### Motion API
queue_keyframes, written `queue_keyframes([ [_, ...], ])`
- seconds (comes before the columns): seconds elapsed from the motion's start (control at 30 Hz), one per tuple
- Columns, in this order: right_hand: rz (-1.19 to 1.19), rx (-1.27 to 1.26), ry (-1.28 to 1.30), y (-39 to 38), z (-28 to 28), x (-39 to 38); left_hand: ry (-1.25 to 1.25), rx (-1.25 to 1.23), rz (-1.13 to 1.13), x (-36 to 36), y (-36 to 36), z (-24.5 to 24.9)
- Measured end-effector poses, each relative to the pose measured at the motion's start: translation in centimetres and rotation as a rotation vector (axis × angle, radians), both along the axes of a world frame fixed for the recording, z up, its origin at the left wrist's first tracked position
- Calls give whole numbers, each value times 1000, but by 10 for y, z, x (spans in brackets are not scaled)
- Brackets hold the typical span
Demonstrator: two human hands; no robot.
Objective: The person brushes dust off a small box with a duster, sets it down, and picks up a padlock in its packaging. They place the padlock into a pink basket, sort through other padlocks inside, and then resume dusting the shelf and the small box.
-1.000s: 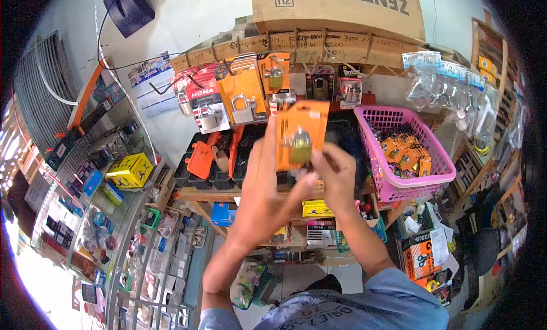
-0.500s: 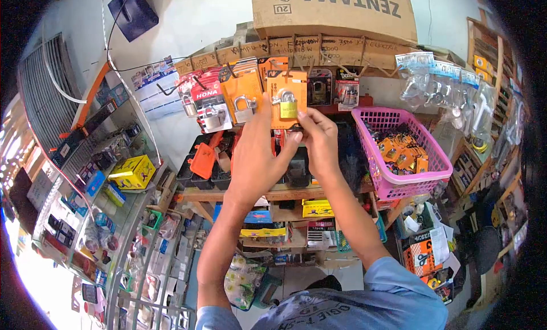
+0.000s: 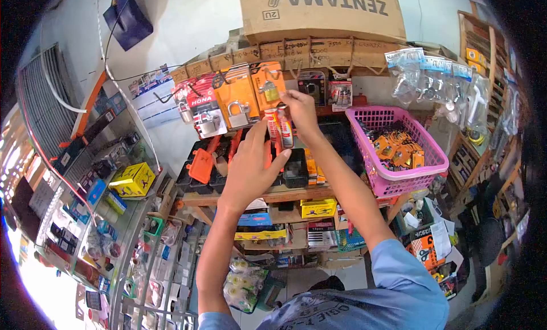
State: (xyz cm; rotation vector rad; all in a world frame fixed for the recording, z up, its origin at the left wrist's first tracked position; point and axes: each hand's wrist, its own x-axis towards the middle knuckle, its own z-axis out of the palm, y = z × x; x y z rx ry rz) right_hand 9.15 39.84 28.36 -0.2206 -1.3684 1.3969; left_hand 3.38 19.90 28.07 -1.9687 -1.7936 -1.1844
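My right hand [image 3: 301, 115] pinches the right edge of an orange-carded padlock pack [image 3: 266, 78] at a wall hook. A brass padlock shows on that card. Below it, my left hand [image 3: 250, 167] is open, its thumb apart from its fingers, and holds nothing. Its fingertips are close to red-and-white tube packs [image 3: 279, 128] hanging under the card. Just left hang more orange padlock packs [image 3: 232, 96] with a silver padlock in front. Beyond them are red-and-white HONA padlock packs [image 3: 205, 116].
A pink basket [image 3: 393, 173] of small orange packs stands on the right of the wooden shelf [image 3: 273, 196]. Black bins [image 3: 296, 167] line the shelf's middle. A large carton [image 3: 325, 17] sits above the hooks; a glass showcase [image 3: 122, 261] stands left.
The padlock pack has moved up and left, from between both hands to the hook. My left hand has let go and sits lower; my right hand has moved up and left with the pack.
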Motion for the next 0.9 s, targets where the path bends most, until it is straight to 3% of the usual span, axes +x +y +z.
queue_keyframes([
  [0.3, -277, 221, -41, 31, -8, -32, 84, -137, 47, 0, -3, -10],
  [0.5, -210, 31, -107, 4, -22, 4, 90, -251, 11, -5, -14, -28],
  [0.57, -219, 196, -87, -7, -43, 23, 37, -280, -143, -22, -20, -50],
  [0.63, -58, 223, -235, -31, -51, 66, -57, -460, -252, -46, -34, -85],
  [0.67, -167, 412, -350, -28, -66, 83, -187, -576, -288, -53, -44, -102],
  [0.7, -11, 318, -467, -45, -59, 111, -315, -700, -317, -61, -57, -122],
  [0.77, 50, 455, -577, -49, -59, 153, -546, -721, -511, -85, -76, -186],
  [0.83, 58, 456, -726, -49, -48, 197, -1041, -748, -361, -92, -109, -248],
  [0.9, -19, 419, -771, -38, -41, 232, -1104, -724, -88, -64, -130, -272],
])
